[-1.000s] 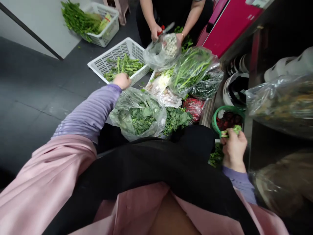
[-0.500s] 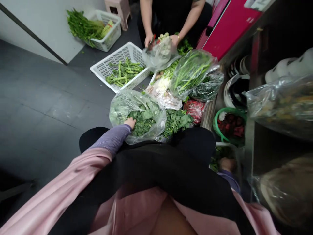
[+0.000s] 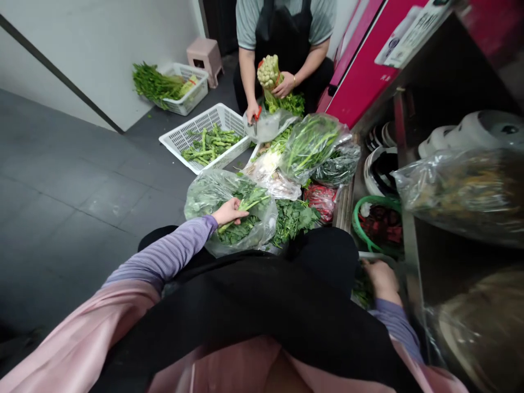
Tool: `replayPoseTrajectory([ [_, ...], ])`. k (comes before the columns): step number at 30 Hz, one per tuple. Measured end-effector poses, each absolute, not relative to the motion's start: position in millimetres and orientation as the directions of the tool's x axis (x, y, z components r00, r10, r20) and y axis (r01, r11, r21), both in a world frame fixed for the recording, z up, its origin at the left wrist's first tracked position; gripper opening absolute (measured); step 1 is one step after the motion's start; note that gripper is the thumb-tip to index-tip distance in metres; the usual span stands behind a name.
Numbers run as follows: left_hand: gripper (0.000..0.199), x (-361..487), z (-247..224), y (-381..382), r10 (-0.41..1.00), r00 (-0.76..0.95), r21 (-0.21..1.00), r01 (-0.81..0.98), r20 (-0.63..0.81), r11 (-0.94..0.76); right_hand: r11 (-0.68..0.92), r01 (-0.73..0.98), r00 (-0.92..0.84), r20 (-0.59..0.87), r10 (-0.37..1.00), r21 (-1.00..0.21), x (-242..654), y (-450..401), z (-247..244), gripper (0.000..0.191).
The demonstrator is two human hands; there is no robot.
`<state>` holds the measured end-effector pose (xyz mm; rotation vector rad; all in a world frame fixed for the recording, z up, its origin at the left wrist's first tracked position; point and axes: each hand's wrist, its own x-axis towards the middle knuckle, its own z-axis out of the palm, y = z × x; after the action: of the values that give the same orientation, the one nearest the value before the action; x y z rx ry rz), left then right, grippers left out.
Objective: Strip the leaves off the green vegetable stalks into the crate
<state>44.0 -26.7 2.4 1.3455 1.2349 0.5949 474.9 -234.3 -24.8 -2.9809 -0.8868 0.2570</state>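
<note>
My left hand (image 3: 230,212) is closed round some green stems (image 3: 252,200), above an open clear plastic bag (image 3: 200,197) of leafy greens. More loose greens (image 3: 295,219) lie just right of the bag. Low on the right, my right hand (image 3: 381,277) reaches down into a container (image 3: 374,255) that holds dark green leaves. Its fingers are mostly hidden among them, so I cannot make out whether they grip anything.
Opposite, a person (image 3: 284,33) holds a celery bunch (image 3: 269,73) and red-handled scissors (image 3: 256,115). A white basket (image 3: 164,141), bagged scallions (image 3: 313,144), red peppers (image 3: 321,201) and a green basket (image 3: 356,218) stand around. A metal shelf (image 3: 413,262) edges the right.
My left hand has lifted green stems from the bag. My right hand shows more at the container. The person opposite has raised the celery bunch out of its bag. The view has tilted up.
</note>
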Motion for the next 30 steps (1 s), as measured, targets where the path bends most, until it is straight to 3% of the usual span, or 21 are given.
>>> replayPoseTrajectory([
  [2, 0.041, 50.1, 4.6, -29.9, 0.839, 0.356, 0.911, 0.167, -0.412, 0.377, -0.777, 0.601, 0.779, -0.080, 0.622, -0.189, 444.5, -208.3, -2.3, 0.036],
  [4, 0.046, 60.4, 7.1, -41.2, 0.818, 0.393, 0.895, 0.033, -0.420, 0.444, -0.515, 0.703, 0.627, 0.084, 0.775, -0.491, 395.6, -179.3, 19.7, 0.042],
  [5, 0.047, 66.5, 8.3, -48.9, 0.816, 0.413, 0.889, -0.028, -0.405, 0.456, -0.352, 0.671, 0.539, 0.105, 0.835, -0.653, 367.1, -164.8, 28.5, 0.042],
  [6, 0.049, 72.8, 9.6, -57.1, 0.816, 0.432, 0.884, -0.084, -0.384, 0.461, -0.235, 0.561, 0.428, 0.035, 0.903, -0.794, 338.3, -150.9, 34.9, 0.044],
  [8, 0.050, 83.5, 12.7, -72.8, 0.818, 0.464, 0.874, -0.166, -0.340, 0.457, -0.232, 0.211, 0.220, -0.185, 0.958, -0.950, 287.3, -125.0, 40.1, 0.048],
  [10, 0.051, 89.0, 16.3, -84.3, 0.831, 0.470, 0.870, -0.225, -0.298, 0.440, -0.344, -0.017, 0.020, -0.345, 0.938, -0.939, 253.5, -103.3, 37.1, 0.041],
  [12, 0.053, 88.7, 19.6, -89.9, 0.843, 0.464, 0.861, -0.275, -0.272, 0.429, -0.384, -0.163, -0.025, -0.385, 0.923, -0.909, 238.7, -87.6, 31.1, 0.043],
  [16, 0.064, 83.4, 20.2, -91.6, 0.798, 0.502, 0.821, -0.260, -0.335, 0.508, -0.312, -0.352, 0.095, -0.365, 0.926, -0.882, 236.8, -74.6, 23.8, 0.040],
  [20, 0.047, 90.8, 12.1, -93.5, 0.824, 0.393, 0.838, -0.195, -0.409, 0.509, -0.292, -0.426, 0.236, -0.417, 0.878, -0.856, 229.4, -80.4, 18.2, 0.025],
  [23, 0.036, 101.8, 7.4, -93.1, 0.843, 0.327, 0.822, -0.250, -0.426, 0.512, -0.183, -0.357, 0.364, -0.317, 0.876, -0.916, 220.1, -98.0, 14.3, 0.017],
  [27, 0.031, 110.2, 9.8, -90.0, 0.777, 0.467, 0.741, -0.317, -0.422, 0.592, 0.008, 0.007, 0.370, 0.010, 0.929, -1.000, 220.9, -127.0, 15.2, 0.006],
  [30, 0.029, 109.0, 16.3, -88.3, 0.677, 0.593, 0.647, -0.316, -0.436, 0.694, 0.056, -0.015, 0.387, 0.046, 0.921, -0.998, 238.0, -129.1, 16.5, 0.005],
])
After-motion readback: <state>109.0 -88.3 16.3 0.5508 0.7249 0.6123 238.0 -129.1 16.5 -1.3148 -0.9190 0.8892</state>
